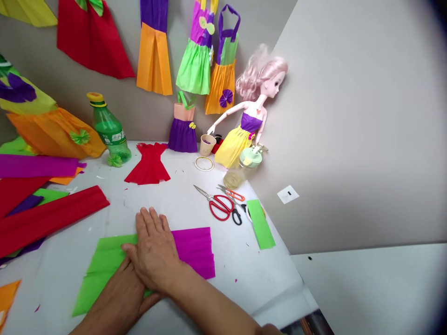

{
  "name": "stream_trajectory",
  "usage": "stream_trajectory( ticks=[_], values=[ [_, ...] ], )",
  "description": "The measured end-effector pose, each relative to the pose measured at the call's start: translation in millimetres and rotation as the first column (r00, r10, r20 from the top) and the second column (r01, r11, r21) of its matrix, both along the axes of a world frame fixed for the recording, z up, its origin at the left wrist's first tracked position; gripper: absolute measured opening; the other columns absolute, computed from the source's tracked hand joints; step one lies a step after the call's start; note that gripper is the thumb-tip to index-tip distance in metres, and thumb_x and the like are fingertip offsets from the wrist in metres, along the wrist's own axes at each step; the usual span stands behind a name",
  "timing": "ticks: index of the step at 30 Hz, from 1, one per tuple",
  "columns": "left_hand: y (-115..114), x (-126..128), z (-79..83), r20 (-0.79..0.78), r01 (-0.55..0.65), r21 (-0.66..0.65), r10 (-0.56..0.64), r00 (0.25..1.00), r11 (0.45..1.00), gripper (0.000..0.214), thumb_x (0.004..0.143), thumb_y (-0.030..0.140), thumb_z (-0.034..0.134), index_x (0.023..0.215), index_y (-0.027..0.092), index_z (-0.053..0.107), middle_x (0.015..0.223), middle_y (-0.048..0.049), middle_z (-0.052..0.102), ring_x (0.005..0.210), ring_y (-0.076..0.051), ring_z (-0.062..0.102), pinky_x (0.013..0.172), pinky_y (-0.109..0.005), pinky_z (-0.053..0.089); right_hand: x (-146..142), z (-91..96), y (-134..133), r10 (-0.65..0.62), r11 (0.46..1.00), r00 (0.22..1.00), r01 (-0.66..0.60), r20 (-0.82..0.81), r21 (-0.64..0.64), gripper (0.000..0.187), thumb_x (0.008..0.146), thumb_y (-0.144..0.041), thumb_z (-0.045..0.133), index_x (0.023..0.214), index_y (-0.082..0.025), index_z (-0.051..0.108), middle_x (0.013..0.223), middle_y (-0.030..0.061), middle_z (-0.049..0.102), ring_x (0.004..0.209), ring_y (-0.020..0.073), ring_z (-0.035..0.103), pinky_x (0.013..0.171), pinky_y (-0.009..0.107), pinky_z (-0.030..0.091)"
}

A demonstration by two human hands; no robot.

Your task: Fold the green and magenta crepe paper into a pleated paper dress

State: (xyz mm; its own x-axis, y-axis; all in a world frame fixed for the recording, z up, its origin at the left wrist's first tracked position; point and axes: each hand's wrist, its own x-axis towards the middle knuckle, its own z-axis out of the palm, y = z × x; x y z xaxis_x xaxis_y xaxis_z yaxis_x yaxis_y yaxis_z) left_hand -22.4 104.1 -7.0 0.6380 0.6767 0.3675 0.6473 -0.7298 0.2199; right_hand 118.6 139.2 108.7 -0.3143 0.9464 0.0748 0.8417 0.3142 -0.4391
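The right hand (155, 249) lay spread across the left hand (120, 293), both pressing green crepe paper (101, 270) and magenta crepe paper (195, 251) against the worktop (244, 279); the pleats looked to want smoothing.

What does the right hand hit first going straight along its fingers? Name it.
The red crepe-paper dress lying flat on the table looks first in line past the fingers of the right hand, though depth is hard to judge from this view.

White table (244, 274) | magenta crepe paper (195, 251) | red paper dress (148, 164) | scissors (220, 207)
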Motion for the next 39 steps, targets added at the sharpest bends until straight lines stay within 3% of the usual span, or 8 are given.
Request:
stream_trajectory(
  ticks=[5,9,13,18,26,33,36,39],
  values=[
    [3,4,11.6,-0.051,0.021,0.188,-0.012,0.999,0.982,0.097,0.095,0.073,0.037,0.163,0.011,0.004,0.126,-0.0180,0.070,0.118,-0.037,0.063,0.106,-0.049,0.039,31,-17.9,0,0.056,0.998,0.997,-0.055,0.046,-0.010,0.063,0.106,-0.048,0.039,0.156,-0.011,0.032,0.166,0.0110,0.024,0.155,0.0235,0.013,0.126,0.047,0.019],
    [10,9,27.9,-0.087,0.070,0.221,-0.051,0.995,0.973,0.102,0.094,0.075,0.038,0.162,0.006,0.006,0.139,-0.0223,0.062,0.126,-0.036,0.059,0.116,-0.047,0.027,55,-26.4,-4,-0.054,0.998,0.993,0.049,0.109,0.042,0.064,0.106,-0.047,0.040,0.157,-0.010,0.030,0.166,0.0135,0.022,0.156,0.0249,0.013,0.125,0.050,0.020],
    [11,12,38.3,-0.087,0.064,0.174,-0.049,0.995,0.983,0.102,0.093,0.076,0.039,0.162,0.006,0.011,0.150,-0.0206,0.052,0.138,-0.034,0.049,0.122,-0.044,0.018,67,-35.1,-8,-0.139,0.989,0.979,0.131,0.151,0.062,0.063,0.105,-0.043,0.044,0.157,-0.011,0.030,0.166,0.0138,0.020,0.155,0.0277,0.013,0.124,0.054,0.020],
    [9,6,38.8,-0.100,0.022,0.128,-0.010,0.995,0.992,0.100,0.093,0.075,0.040,0.162,0.009,0.010,0.156,-0.0195,0.045,0.144,-0.033,0.042,0.123,-0.047,0.015,71,-36.5,-9,-0.169,0.985,0.974,0.160,0.154,0.071,0.063,0.104,-0.042,0.045,0.158,-0.013,0.031,0.167,0.0133,0.020,0.156,0.0293,0.012,0.124,0.056,0.019],
    [7,-38,29.5,-0.115,-0.190,0.087,0.199,0.973,0.978,0.089,0.098,0.070,0.034,0.163,0.014,0.009,0.160,-0.0186,0.038,0.147,-0.035,0.038,0.118,-0.052,0.024,69,-35.0,-9,-0.178,0.983,0.971,0.168,0.158,0.071,0.062,0.104,-0.043,0.045,0.157,-0.012,0.033,0.167,0.0157,0.018,0.155,0.0309,0.013,0.123,0.059,0.018],
    [11,-65,34.1,-0.124,-0.210,0.053,0.215,0.969,0.976,0.078,0.100,0.062,0.039,0.162,0.022,0.016,0.166,-0.0140,0.029,0.151,-0.034,0.029,0.119,-0.054,0.026,71,-34.3,-10,-0.189,0.977,0.976,0.176,0.109,0.119,0.060,0.104,-0.041,0.046,0.156,-0.011,0.036,0.165,0.0166,0.025,0.154,0.0311,0.017,0.122,0.058,0.021],
    [24,-64,42.0,-0.043,-0.217,-0.023,0.216,0.975,0.976,0.075,0.101,0.057,0.042,0.162,0.021,0.016,0.165,-0.0135,0.031,0.151,-0.032,0.030,0.118,-0.051,0.032,81,-34.6,-10,-0.215,0.962,0.977,0.213,-0.003,0.171,0.053,0.107,-0.035,0.036,0.153,-0.010,0.039,0.163,0.0152,0.032,0.154,0.0272,0.022,0.122,0.055,0.023],
    [45,-53,62.7,0.053,-0.167,-0.140,0.176,0.983,0.976,0.067,0.101,0.056,0.043,0.158,0.024,0.028,0.158,-0.0102,0.045,0.144,-0.029,0.043,0.116,-0.046,0.039,100,-27.3,-10,-0.241,0.936,0.960,0.268,-0.141,0.226,0.047,0.108,-0.033,0.030,0.147,-0.013,0.048,0.155,0.0145,0.045,0.150,0.0247,0.032,0.121,0.054,0.027]
  ],
)
